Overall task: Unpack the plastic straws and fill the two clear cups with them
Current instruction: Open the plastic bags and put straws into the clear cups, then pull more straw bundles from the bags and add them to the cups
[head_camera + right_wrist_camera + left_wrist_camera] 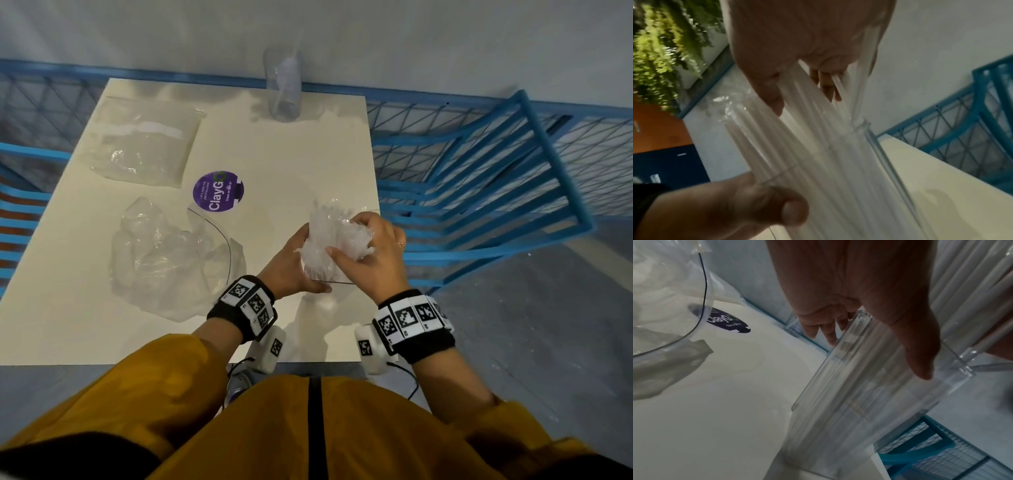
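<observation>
A clear cup stands near the front right of the white table, and my left hand grips its side. A thick bundle of translucent straws sticks out of it. My right hand is curled round the bundle's top. The left wrist view shows the cup wall under my left hand. In the right wrist view my right hand's fingers thread through the straws above the cup rim. A second clear cup holding straws stands at the table's far edge.
A sealed flat bag of straws lies at the back left. A crumpled empty plastic bag lies at the front left, beside a purple round sticker. A blue slatted chair stands right of the table, with blue mesh railing behind.
</observation>
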A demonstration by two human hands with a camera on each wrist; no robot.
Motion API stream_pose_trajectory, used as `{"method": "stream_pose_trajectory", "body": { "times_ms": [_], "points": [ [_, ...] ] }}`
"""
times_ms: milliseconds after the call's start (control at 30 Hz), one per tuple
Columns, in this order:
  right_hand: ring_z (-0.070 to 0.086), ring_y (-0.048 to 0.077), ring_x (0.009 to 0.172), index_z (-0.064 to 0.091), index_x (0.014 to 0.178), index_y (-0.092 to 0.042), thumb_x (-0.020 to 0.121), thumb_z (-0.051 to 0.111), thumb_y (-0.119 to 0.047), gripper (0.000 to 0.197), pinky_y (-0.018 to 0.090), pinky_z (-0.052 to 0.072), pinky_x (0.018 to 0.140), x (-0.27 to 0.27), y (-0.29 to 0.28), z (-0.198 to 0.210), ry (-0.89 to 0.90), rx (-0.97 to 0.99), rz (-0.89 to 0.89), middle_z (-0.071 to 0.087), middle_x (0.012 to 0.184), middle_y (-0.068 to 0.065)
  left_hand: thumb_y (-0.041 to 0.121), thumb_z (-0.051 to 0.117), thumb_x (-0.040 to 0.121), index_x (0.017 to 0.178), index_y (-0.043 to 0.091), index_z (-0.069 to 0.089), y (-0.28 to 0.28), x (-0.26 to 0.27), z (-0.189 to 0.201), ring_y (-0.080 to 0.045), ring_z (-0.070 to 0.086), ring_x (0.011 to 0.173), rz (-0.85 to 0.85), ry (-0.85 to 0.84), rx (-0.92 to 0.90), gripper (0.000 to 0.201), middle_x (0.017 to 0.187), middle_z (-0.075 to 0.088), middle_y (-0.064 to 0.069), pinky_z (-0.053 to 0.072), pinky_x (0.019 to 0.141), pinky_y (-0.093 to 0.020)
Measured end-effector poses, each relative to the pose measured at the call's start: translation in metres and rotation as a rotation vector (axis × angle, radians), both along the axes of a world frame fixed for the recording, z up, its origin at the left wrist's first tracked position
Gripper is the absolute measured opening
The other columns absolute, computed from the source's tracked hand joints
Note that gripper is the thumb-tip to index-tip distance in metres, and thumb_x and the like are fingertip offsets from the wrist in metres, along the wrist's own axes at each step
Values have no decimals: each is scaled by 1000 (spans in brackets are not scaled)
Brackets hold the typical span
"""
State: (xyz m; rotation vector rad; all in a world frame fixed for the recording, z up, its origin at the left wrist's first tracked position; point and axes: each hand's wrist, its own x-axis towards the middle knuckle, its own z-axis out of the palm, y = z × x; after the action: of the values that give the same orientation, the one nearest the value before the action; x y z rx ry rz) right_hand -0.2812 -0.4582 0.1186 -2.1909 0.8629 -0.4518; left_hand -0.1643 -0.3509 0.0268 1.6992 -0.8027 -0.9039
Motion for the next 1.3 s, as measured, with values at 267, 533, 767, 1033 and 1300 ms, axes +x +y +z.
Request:
{"method": "stream_pose_trajectory", "body": {
  "times_ms": [267,533,767,1033,1300],
  "points": [
    [28,-16,92,63,81,-27,67,79,-34,23,52,39,95,8,9,-6,-219,-8,-53,42,81,-27,-2,89,52,129,34,35,1,-1,-1,7,51,112,14,-21,-8,101,123,52,12,42,88,-4],
    [41,20,117,56,101,-23,65,60,-60,52,56,20,109,1,-4,-16,-59,-189,44,50,112,0,-3,89,51,131,20,33,-1,-5,10,4,51,110,27,-82,11,100,121,49,9,40,88,0],
    [23,20,138,26,140,-20,62,78,-49,98,54,9,117,-13,4,7,-103,-3,-31,34,145,2,39,91,51,152,18,-9,6,-1,19,-21,7,149,-158,-320,297,143,162,1,-7,4,122,-45],
    [24,24,140,38,134,-15,72,67,-51,77,63,10,114,-6,58,42,-305,-273,-118,35,143,4,46,70,76,151,30,13,108,61,32,-34,-10,148,205,-965,511,96,162,-5,-9,-23,103,-58],
    [22,24,141,47,125,-15,80,64,-36,53,50,0,116,51,138,35,-306,-280,-30,40,141,9,52,62,82,150,40,7,213,120,-36,-34,-10,148,-136,-735,926,88,162,-3,6,-4,108,-73]
  ]
}}
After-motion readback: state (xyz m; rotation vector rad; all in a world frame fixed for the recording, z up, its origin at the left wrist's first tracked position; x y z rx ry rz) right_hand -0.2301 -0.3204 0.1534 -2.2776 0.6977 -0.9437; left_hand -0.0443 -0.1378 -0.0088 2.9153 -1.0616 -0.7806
